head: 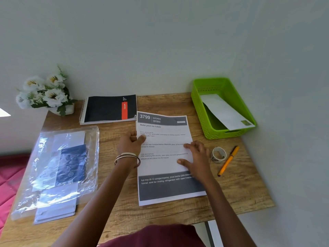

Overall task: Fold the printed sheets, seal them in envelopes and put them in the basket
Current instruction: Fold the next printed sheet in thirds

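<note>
The printed sheet (165, 157) lies flat and unfolded mid-table (240, 189), long axis running away from the person, grey "3799 KITCHEN" header at the far end, left hand (130, 142) pinching its left edge, right hand (195, 157) pressing spread fingers on its right side.

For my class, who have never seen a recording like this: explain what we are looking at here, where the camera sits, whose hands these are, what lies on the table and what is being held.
There is no machine: a person works with bare hands. The single picture comes from a camera worn on the head, looking down at a wooden table. The left hand pinches the left edge of a printed sheet, while the right hand rests flat on it. The sheet is still unfolded. To the right a green basket already holds one envelope. Beside it lie a tape roll and an orange pen. On the left is a plastic pack of envelopes, behind it a notebook and flowers.
</note>
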`<act>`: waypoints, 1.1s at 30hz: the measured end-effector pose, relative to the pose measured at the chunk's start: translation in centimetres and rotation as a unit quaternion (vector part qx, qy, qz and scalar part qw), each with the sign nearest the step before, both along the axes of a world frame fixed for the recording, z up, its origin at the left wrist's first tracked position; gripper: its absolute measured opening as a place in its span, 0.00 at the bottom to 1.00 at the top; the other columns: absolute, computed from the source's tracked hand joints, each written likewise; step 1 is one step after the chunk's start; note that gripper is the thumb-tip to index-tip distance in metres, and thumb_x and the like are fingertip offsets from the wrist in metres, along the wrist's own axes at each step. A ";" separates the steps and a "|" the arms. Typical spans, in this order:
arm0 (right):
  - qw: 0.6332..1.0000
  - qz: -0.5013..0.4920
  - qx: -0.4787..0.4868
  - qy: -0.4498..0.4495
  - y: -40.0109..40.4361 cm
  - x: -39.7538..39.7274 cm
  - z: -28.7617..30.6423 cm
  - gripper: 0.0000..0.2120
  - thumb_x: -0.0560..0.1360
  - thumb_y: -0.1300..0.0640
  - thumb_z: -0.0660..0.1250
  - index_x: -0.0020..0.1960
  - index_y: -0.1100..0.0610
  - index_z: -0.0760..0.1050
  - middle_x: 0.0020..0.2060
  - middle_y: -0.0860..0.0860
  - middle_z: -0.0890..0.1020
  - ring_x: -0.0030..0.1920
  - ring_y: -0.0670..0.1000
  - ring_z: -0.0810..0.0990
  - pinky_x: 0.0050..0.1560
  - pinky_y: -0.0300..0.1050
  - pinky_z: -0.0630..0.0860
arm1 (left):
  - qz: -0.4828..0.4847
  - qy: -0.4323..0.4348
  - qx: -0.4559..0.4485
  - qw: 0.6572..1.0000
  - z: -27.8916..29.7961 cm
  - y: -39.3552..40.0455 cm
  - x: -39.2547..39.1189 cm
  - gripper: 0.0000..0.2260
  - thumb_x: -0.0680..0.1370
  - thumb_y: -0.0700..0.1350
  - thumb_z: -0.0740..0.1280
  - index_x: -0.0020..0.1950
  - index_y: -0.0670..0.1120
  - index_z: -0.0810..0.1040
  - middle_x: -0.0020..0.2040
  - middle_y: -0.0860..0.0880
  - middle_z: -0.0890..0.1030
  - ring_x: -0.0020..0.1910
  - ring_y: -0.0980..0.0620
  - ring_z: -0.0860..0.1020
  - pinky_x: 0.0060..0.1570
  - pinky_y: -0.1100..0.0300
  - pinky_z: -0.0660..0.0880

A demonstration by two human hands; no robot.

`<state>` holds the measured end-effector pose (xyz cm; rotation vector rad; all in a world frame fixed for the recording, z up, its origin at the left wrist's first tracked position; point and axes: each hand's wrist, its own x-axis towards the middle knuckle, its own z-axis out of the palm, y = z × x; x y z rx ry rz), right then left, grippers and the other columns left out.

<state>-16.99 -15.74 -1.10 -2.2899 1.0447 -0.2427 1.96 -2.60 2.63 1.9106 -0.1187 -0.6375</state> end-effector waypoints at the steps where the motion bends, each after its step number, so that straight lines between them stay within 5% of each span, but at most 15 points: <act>1: 1.000 0.005 0.002 -0.003 0.0 -0.1 0.1 0.30 0.67 0.42 0.72 0.66 0.51 0.72 0.65 0.52 0.67 0.63 0.55 0.60 0.60 0.48 0.60 | 0.006 0.003 -0.006 1.000 -0.1 -0.2 0.5 0.11 0.73 0.44 0.70 0.54 0.45 0.77 0.46 0.48 0.83 0.41 0.49 0.82 0.42 0.50 0.81; 8: 0.985 -0.044 0.068 -0.154 -0.8 0.4 1.3 0.24 0.70 0.50 0.73 0.64 0.50 0.70 0.60 0.49 0.75 0.61 0.51 0.71 0.60 0.44 0.69 | -0.002 0.046 -0.044 0.998 -0.9 0.1 2.4 0.05 0.75 0.37 0.66 0.47 0.47 0.77 0.46 0.47 0.83 0.44 0.47 0.82 0.42 0.48 0.80; 11: 0.956 -0.080 0.146 -0.242 -1.5 1.2 2.7 0.20 0.72 0.59 0.73 0.60 0.54 0.69 0.54 0.42 0.77 0.54 0.36 0.76 0.52 0.27 0.71 | -0.026 0.045 -0.068 0.996 -1.0 0.6 2.7 0.05 0.76 0.36 0.65 0.47 0.45 0.77 0.45 0.46 0.83 0.44 0.47 0.82 0.37 0.52 0.80; 14: 0.958 -0.084 0.121 -0.245 -2.6 1.9 2.8 0.25 0.72 0.64 0.71 0.67 0.57 0.69 0.56 0.45 0.77 0.55 0.39 0.75 0.57 0.36 0.73 | -0.042 0.025 -0.070 0.996 -1.5 0.7 3.1 0.11 0.75 0.31 0.63 0.40 0.46 0.79 0.43 0.45 0.82 0.44 0.45 0.81 0.35 0.55 0.78; 18: 0.973 -0.031 0.047 -0.223 -3.0 2.4 2.2 0.28 0.67 0.78 0.55 0.55 0.53 0.78 0.60 0.52 0.79 0.62 0.49 0.75 0.65 0.48 0.72 | -0.036 0.037 -0.048 0.998 -2.0 0.8 3.1 0.17 0.75 0.28 0.62 0.35 0.46 0.82 0.44 0.44 0.83 0.45 0.43 0.81 0.44 0.52 0.80; 21: 0.980 0.017 0.015 -0.200 -2.8 2.7 1.6 0.25 0.64 0.74 0.51 0.49 0.60 0.81 0.60 0.56 0.79 0.63 0.49 0.73 0.66 0.43 0.67 | -0.024 0.071 -0.064 0.995 -1.3 0.6 2.7 0.15 0.75 0.27 0.60 0.39 0.41 0.82 0.47 0.40 0.83 0.42 0.44 0.82 0.42 0.55 0.81; 24: 0.988 0.064 -0.022 -0.141 -1.5 3.6 1.4 0.20 0.67 0.64 0.54 0.47 0.59 0.83 0.55 0.55 0.83 0.61 0.52 0.77 0.65 0.53 0.68 | -0.022 0.094 -0.086 0.992 -1.1 0.7 2.1 0.10 0.77 0.32 0.61 0.44 0.39 0.81 0.48 0.40 0.82 0.44 0.44 0.81 0.43 0.54 0.81; 26: 0.991 0.101 -0.057 -0.060 -0.4 4.3 1.1 0.18 0.70 0.57 0.56 0.51 0.57 0.82 0.57 0.52 0.82 0.62 0.54 0.76 0.63 0.51 0.64 | -0.103 -0.008 -0.014 0.995 -1.5 0.9 2.0 0.06 0.76 0.39 0.66 0.50 0.44 0.81 0.52 0.43 0.82 0.49 0.45 0.80 0.49 0.53 0.78; 29: 0.979 0.170 -0.110 0.022 1.0 5.6 0.7 0.17 0.75 0.52 0.58 0.61 0.53 0.77 0.66 0.51 0.75 0.65 0.56 0.70 0.58 0.52 0.62 | -0.232 -0.206 0.155 0.938 -2.0 0.8 1.4 0.21 0.71 0.45 0.72 0.63 0.44 0.75 0.62 0.46 0.74 0.58 0.46 0.73 0.60 0.54 0.69; 33: 0.961 0.222 -0.130 0.102 1.0 6.6 0.6 0.21 0.80 0.48 0.58 0.72 0.48 0.65 0.75 0.48 0.61 0.70 0.56 0.60 0.61 0.55 0.60 | -0.228 -0.258 0.190 0.919 -2.5 0.6 0.2 0.25 0.72 0.43 0.71 0.67 0.41 0.71 0.69 0.44 0.65 0.64 0.45 0.66 0.65 0.55 0.63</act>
